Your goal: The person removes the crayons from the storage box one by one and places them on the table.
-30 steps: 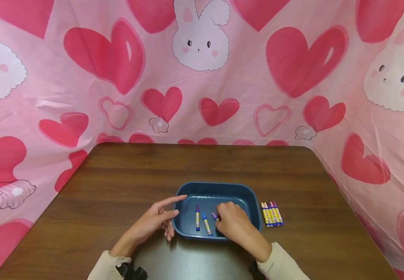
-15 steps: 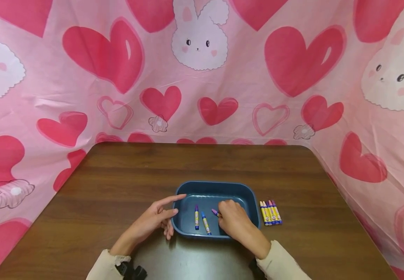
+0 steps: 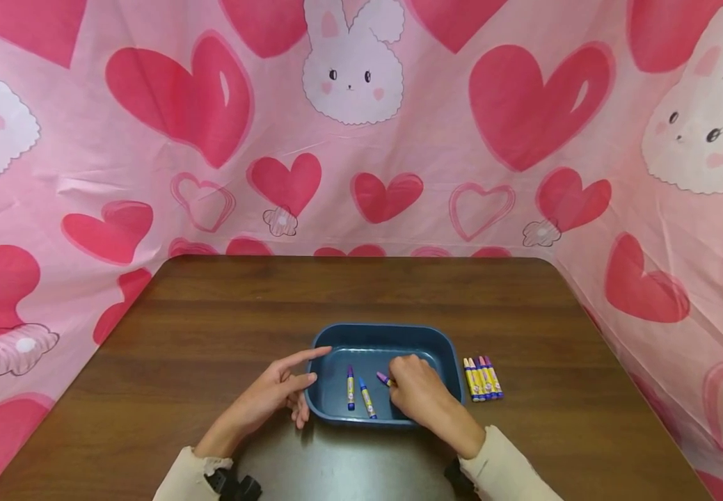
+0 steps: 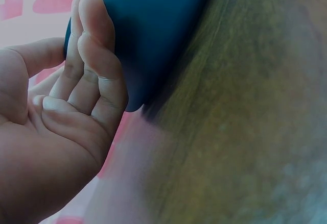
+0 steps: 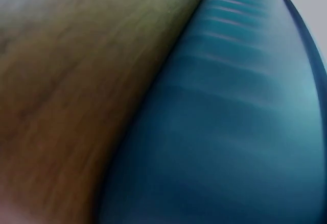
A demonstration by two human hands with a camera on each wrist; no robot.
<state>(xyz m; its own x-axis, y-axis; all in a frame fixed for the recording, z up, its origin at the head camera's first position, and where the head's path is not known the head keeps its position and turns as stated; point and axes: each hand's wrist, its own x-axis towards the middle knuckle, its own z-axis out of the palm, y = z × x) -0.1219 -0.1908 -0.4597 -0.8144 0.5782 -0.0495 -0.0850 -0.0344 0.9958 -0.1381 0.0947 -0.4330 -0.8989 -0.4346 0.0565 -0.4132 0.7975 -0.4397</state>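
Observation:
A blue tray (image 3: 390, 419) stands on the brown table in the head view. Inside lie a dark purple-tipped crayon (image 3: 351, 390) and a blue-tipped crayon (image 3: 367, 399), side by side and apart. Over the tray's right half, my right hand (image 3: 419, 391) pinches a light purple-tipped crayon (image 3: 384, 379); the hand hides most of its length. My left hand (image 3: 273, 396) rests at the tray's left end, index finger stretched over the rim and thumb at the edge. In the left wrist view, other fingers (image 4: 104, 76) lie along the tray's outer wall (image 4: 148, 40).
Right of the tray, several yellow-wrapped crayons (image 3: 483, 379) lie in a close upright row on the table (image 3: 223, 327). A pink cloth (image 3: 392, 153) with hearts and rabbits hangs behind and beside the table. The right wrist view shows mostly the tray's outer wall (image 5: 219, 132).
My right hand and the pinched crayon have shifted slightly away from the tray's near side. My left hand stays at the left rim, and the two loose crayons have not moved in the tray.

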